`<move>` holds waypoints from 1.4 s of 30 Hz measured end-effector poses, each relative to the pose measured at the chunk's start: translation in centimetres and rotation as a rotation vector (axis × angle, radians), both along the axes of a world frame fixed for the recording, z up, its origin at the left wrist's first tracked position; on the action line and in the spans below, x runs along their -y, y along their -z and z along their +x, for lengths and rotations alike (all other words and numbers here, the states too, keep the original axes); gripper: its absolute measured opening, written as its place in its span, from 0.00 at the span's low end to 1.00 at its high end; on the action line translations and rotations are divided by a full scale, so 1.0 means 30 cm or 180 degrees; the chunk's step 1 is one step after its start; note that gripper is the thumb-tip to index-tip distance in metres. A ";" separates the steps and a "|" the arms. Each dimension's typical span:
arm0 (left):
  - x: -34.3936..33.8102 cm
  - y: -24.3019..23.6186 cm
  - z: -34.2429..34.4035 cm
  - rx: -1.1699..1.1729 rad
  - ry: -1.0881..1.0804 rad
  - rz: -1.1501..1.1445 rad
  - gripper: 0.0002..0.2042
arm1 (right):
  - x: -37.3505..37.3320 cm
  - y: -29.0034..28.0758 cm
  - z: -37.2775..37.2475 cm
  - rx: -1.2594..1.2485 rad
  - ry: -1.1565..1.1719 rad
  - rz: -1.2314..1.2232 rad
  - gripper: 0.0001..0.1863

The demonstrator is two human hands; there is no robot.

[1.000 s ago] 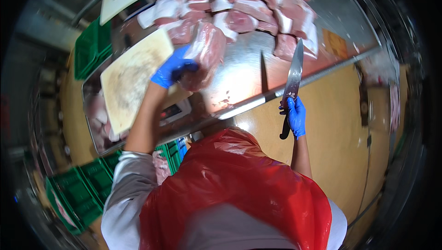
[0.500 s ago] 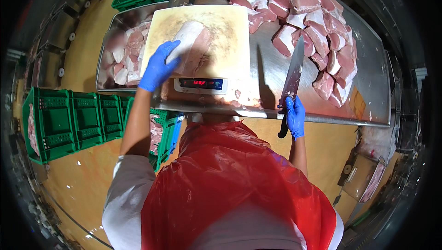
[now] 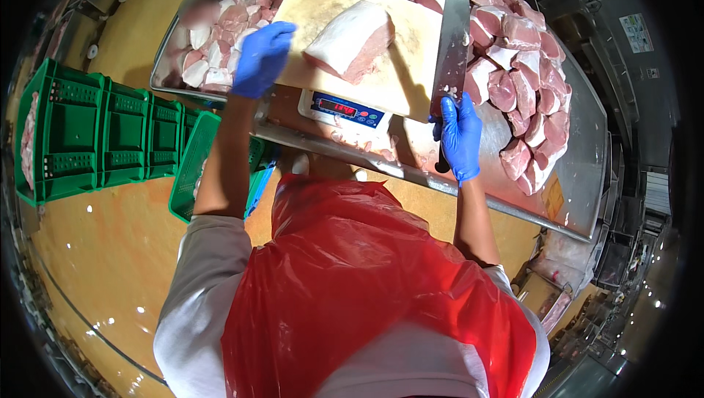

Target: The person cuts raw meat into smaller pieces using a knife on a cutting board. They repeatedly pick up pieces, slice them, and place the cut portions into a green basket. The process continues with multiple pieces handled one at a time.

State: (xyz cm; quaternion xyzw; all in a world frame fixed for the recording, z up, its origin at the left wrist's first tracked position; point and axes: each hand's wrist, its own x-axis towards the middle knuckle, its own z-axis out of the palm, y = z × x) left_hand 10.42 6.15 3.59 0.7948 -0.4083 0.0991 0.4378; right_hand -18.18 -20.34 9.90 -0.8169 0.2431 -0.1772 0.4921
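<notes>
A thick block of raw pork with a white fat layer (image 3: 353, 40) lies on a cream cutting board (image 3: 304, 9). The board rests on a digital scale (image 3: 345, 110) with a lit red display. My left hand (image 3: 262, 60), in a blue glove, is beside the board's left edge, apart from the meat and holding nothing; its fingers stretch toward the board. In my blue-gloved right hand (image 3: 460, 134) is the dark handle of a large knife (image 3: 452, 31). Its broad blade points up and away, along the board's right edge, with meat scraps near its base.
Many cut pork pieces (image 3: 524, 79) are heaped on the steel table (image 3: 579, 178) at the right. A steel tub (image 3: 165, 60) of meat pieces stands at the left. Green crates (image 3: 73, 130) are lined up at the lower left, with a tilted green crate (image 3: 183, 192) near my left arm.
My left hand has come off the pork and moved left of it. My right hand has brought the knife left to the board's edge. The whole view has turned somewhat.
</notes>
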 end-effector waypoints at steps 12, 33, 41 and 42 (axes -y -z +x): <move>-0.030 0.007 -0.079 0.0232 0.0445 -0.0485 0.13 | -0.284 -0.178 0.220 0.0625 -0.0537 -0.0620 0.11; 0.044 0.173 -0.125 -0.0369 -0.0484 -0.1162 0.06 | -0.417 0.056 0.271 -0.1533 -0.1592 -0.2287 0.13; -0.110 0.178 -0.068 0.0193 -0.0716 -0.0858 0.06 | -0.342 -0.250 -0.005 -0.2333 -0.2079 -0.2485 0.16; -0.104 0.174 -0.076 0.0200 -0.0666 -0.0879 0.06 | -0.360 -0.227 0.024 -0.1940 -0.2056 -0.2451 0.17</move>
